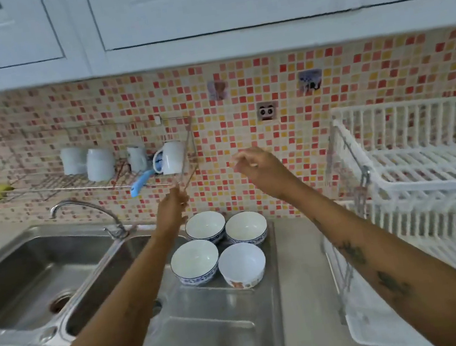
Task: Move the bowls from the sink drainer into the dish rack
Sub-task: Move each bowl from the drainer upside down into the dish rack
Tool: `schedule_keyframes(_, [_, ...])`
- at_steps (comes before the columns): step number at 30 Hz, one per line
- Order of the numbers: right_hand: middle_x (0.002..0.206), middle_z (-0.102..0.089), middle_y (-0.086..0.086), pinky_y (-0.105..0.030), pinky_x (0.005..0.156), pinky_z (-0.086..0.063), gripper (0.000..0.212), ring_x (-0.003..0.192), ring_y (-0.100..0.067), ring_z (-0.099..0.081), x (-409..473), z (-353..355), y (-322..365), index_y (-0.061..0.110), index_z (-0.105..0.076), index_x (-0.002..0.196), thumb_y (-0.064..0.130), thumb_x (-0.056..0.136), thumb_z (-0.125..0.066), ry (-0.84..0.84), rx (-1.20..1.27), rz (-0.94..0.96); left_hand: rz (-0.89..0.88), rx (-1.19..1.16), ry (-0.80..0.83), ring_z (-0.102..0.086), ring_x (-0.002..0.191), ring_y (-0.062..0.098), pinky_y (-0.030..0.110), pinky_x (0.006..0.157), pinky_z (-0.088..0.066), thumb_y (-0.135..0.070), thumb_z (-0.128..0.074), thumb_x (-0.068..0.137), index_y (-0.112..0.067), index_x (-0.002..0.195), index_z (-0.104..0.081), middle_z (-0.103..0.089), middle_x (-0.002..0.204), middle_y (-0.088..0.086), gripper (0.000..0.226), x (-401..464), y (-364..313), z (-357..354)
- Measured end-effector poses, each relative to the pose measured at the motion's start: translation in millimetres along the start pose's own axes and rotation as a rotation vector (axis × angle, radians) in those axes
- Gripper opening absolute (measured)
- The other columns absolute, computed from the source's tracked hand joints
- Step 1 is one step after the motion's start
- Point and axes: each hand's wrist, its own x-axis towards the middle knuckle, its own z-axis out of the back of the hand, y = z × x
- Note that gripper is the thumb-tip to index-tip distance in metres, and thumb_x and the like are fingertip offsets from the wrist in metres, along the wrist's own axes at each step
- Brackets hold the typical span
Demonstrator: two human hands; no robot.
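Several white bowls stand upright in a tight cluster on the steel sink drainer (212, 321). Two blue-patterned ones (205, 225) (246, 227) are at the back, another blue-patterned one (194, 261) is front left, and one with an orange pattern (242, 263) is front right. My left hand (171, 207) hovers just above and behind the cluster with its fingers bunched and nothing in it. My right hand (259, 167) is raised higher in front of the tiled wall, fingers loosely curled and empty. The white plastic dish rack (425, 165) stands at the right.
A double steel sink (45, 275) with a faucet (85, 207) lies to the left. A wire wall shelf (99, 182) above it carries white mugs and a blue-handled tool. A white tray (388, 323) sits under the dish rack. Upper cabinets hang overhead.
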Motion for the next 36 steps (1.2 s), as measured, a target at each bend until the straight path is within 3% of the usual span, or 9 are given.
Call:
schedule_keyframes(8, [0.139, -0.053, -0.015, -0.037, 0.102, -0.039, 0.049, 0.125, -0.031, -0.050, 30.6, -120.8, -119.3, 0.006, -0.057, 0.127, 0.040, 0.098, -0.037, -0.100, 0.121, -0.618, 0.430, -0.139, 0.061, -0.058, 0.115, 0.034, 0.043, 0.097, -0.042, -0.049, -0.037, 0.099, 0.000, 0.103, -0.064, -0.065, 0.119, 0.019, 0.056, 9.8, 142.1, -3.3])
schedule_keyframes(12, [0.133, -0.056, -0.019, -0.038, 0.093, -0.044, 0.052, 0.112, -0.033, -0.057, 13.0, -127.3, -173.8, 0.004, -0.053, 0.129, 0.042, 0.099, -0.037, -0.205, 0.160, -0.785, 0.500, -0.129, 0.054, -0.059, 0.100, 0.033, 0.042, 0.096, -0.043, -0.048, -0.044, 0.097, -0.005, 0.096, -0.065, -0.064, 0.107, 0.019, 0.048, -0.7, 191.2, -21.2])
schedule_keyframes(14, [0.141, -0.050, -0.017, -0.039, 0.102, -0.039, 0.054, 0.125, -0.034, -0.050, 8.7, -128.7, -193.7, 0.004, -0.045, 0.138, 0.041, 0.099, -0.038, -0.219, 0.210, -0.861, 0.458, -0.179, 0.052, -0.059, 0.108, 0.034, 0.044, 0.103, -0.042, -0.032, -0.046, 0.100, -0.008, 0.104, -0.066, -0.064, 0.114, 0.019, 0.031, -5.4, 208.2, -32.8])
schedule_keyframes(17, [0.134, -0.053, -0.013, -0.038, 0.104, -0.038, 0.051, 0.129, -0.032, -0.048, 6.9, -136.1, -218.2, 0.003, -0.046, 0.137, 0.038, 0.100, -0.038, -0.214, 0.299, -0.889, 0.472, -0.210, -0.013, -0.050, 0.127, 0.040, 0.046, 0.112, -0.035, -0.016, -0.044, 0.102, 0.002, 0.132, -0.053, -0.055, 0.136, 0.022, 0.036, -5.5, 222.9, -52.4])
schedule_keyframes(21, [0.120, -0.064, -0.015, -0.040, 0.089, -0.047, 0.035, 0.112, -0.035, -0.059, 8.3, -155.1, -239.6, 0.010, -0.062, 0.115, 0.034, 0.097, -0.044, -0.223, 0.355, -0.918, 0.456, -0.253, -0.159, -0.056, 0.119, 0.037, 0.053, 0.108, -0.042, -0.024, -0.051, 0.099, -0.009, 0.126, -0.059, -0.062, 0.129, 0.014, 0.032, -5.0, 233.1, -79.1])
schedule_keyframes(26, [0.111, -0.064, -0.015, -0.039, 0.078, -0.049, 0.024, 0.100, -0.031, -0.059, 8.6, -170.2, -256.8, 0.014, -0.065, 0.101, 0.027, 0.096, -0.046, -0.322, 0.427, -0.954, 0.524, -0.363, -0.259, -0.057, 0.108, 0.029, 0.038, 0.094, -0.045, -0.031, -0.042, 0.101, -0.008, 0.126, -0.059, -0.061, 0.123, 0.009, 0.038, -0.9, 225.4, -95.6])
schedule_keyframes(30, [0.097, -0.054, -0.030, -0.028, 0.060, -0.035, 0.029, 0.085, -0.021, -0.043, 3.1, -178.6, -267.7, -0.008, -0.058, 0.099, 0.015, 0.097, -0.040, -0.382, 0.455, -1.005, 0.505, -0.419, -0.265, -0.056, 0.110, 0.029, 0.033, 0.090, -0.043, -0.032, -0.033, 0.104, -0.008, 0.133, -0.052, -0.058, 0.128, 0.011, 0.042, -1.0, 228.6, -106.6])
schedule_keyframes(32, [0.087, -0.046, -0.021, -0.028, 0.059, -0.032, 0.028, 0.081, -0.019, -0.038, 2.8, -181.9, -271.2, -0.009, -0.052, 0.090, 0.015, 0.097, -0.039, -0.391, 0.449, -1.028, 0.466, -0.440, -0.236, -0.055, 0.115, 0.029, 0.032, 0.092, -0.043, -0.034, -0.028, 0.105, -0.011, 0.138, -0.047, -0.055, 0.133, 0.010, 0.044, -3.1, 231.4, -112.1])
schedule_keyframes(36, [0.101, -0.052, -0.037, -0.030, 0.064, -0.034, 0.035, 0.083, -0.020, -0.039, 3.9, -184.7, -274.1, -0.016, -0.050, 0.101, 0.017, 0.098, -0.039, -0.409, 0.448, -1.046, 0.442, -0.444, -0.215, -0.052, 0.117, 0.026, 0.035, 0.098, -0.042, -0.038, -0.025, 0.105, -0.015, 0.144, -0.039, -0.050, 0.139, 0.010, 0.048, -4.7, 235.7, -118.4])
